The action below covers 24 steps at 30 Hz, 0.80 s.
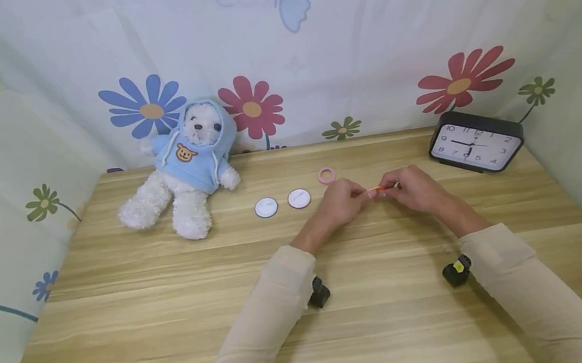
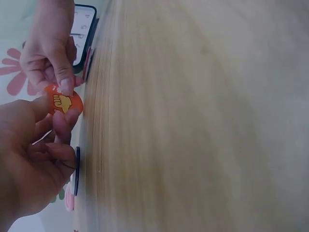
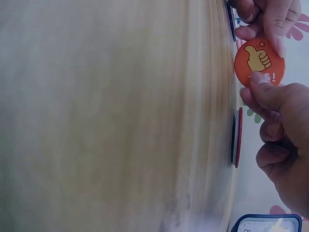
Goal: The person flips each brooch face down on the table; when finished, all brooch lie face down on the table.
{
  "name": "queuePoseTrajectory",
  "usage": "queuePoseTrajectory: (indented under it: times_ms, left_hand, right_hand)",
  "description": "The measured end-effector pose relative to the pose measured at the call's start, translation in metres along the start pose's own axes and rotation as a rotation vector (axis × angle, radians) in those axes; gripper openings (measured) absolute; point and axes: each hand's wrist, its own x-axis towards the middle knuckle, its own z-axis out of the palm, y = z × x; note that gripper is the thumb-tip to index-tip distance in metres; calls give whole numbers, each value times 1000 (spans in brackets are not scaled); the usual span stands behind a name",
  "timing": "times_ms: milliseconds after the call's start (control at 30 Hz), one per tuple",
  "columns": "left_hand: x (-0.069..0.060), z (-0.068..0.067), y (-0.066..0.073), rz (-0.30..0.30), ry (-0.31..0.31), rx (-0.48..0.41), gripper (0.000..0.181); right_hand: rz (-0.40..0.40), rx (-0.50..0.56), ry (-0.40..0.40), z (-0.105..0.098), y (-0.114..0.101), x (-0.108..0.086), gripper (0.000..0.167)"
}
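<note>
Both hands pinch a round orange button badge [image 3: 259, 57] between them, a little above the wooden table. A yellow thumbs-up is printed on its face. My left hand [image 1: 344, 200] grips one edge with thumb and fingers, while my right hand [image 1: 414, 189] pinches the opposite edge. Two white-backed round badges [image 1: 266, 207] lie flat to the left of the hands. Just behind the left hand is a pink ring [image 1: 320, 176]. Seen edge-on in the right wrist view, flat discs with a red rim [image 3: 239, 137] lie near the right hand; the head view hides them.
A white plush bear [image 1: 190, 212] in a blue hoodie leans against the flowered backdrop at the back left. At the back right stands a black-framed clock [image 1: 503, 148]. The wooden tabletop [image 1: 388, 326] extends toward the front, under both forearms.
</note>
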Motion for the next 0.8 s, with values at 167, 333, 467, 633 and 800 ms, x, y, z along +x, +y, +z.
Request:
queuePoseTrajectory:
  times_ms: [167,333,467,633,800]
  left_hand:
    - [-2,-1,-1,-14,-26,-67,28]
    - [-3,-3,-1,-54,-52,-108,29]
    - [-3,-5,0,-98,-71,-134,30]
    - [-2,-7,3,-158,-80,-157,26]
    - [-2,-5,4,-133,-65,-108,23]
  right_hand:
    - [2,5,-1,-1,0,-1,5]
    - [-3,14,-1,-1,0,-2,4]
    - [-11,13,2,0,0,-1,3]
    - [-11,18,-13,-1,0,-2,5]
    - [-19,9,-53,-2,0,-2,7]
